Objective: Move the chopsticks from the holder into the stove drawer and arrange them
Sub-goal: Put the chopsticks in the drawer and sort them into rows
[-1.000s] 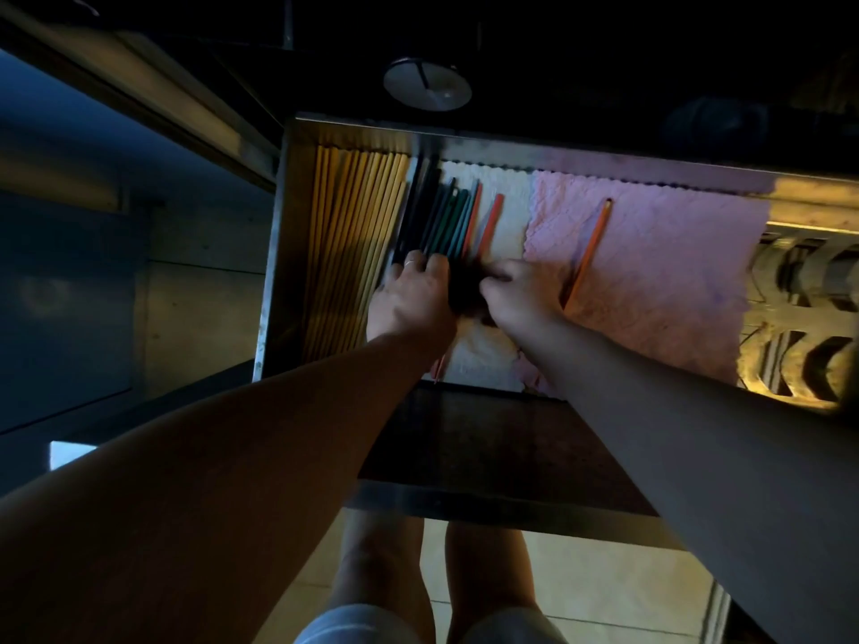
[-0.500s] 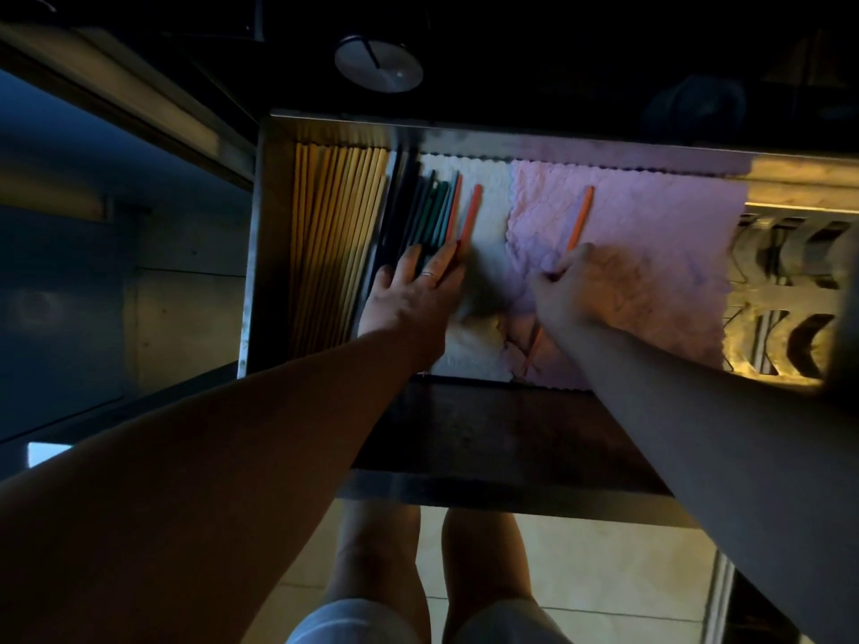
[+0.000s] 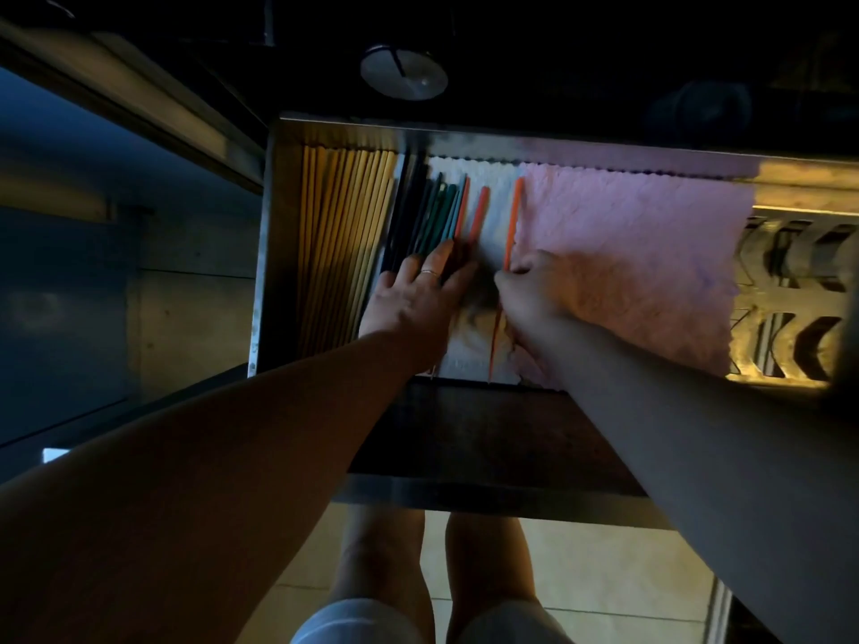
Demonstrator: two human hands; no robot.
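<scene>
Since half a second ago, the right hand (image 3: 530, 295) is bringing its orange chopstick (image 3: 513, 216) leftward, off the middle of the pink cloth (image 3: 627, 253) and onto the seam where that cloth is meeting the white cloth (image 3: 492, 202). Thumb and curled fingers are pinching the slim, tapered stick, which is lying almost parallel to the others. The left hand (image 3: 413, 299), wearing one ring (image 3: 430, 272), is lying flat with straight fingers, pressing on the green chopsticks (image 3: 441, 216) and the dark chopsticks (image 3: 409, 211) beside them; it is gripping nothing. Two more orange sticks (image 3: 479, 216) are lying on the white cloth just right of the green ones, making three orange in all. The green ones are numbering about five, though shadow is blurring the count. Against the left wall of the steel drawer (image 3: 511, 141), a tight row of pale bamboo chopsticks (image 3: 344, 234), roughly a dozen, is lying side by side. Both cloths are looking nubby and crinkled, with scalloped far edges. One round metal knob (image 3: 403, 76) is sitting above the drawer, and a patterned grille (image 3: 790, 295) is glowing at the right.
</scene>
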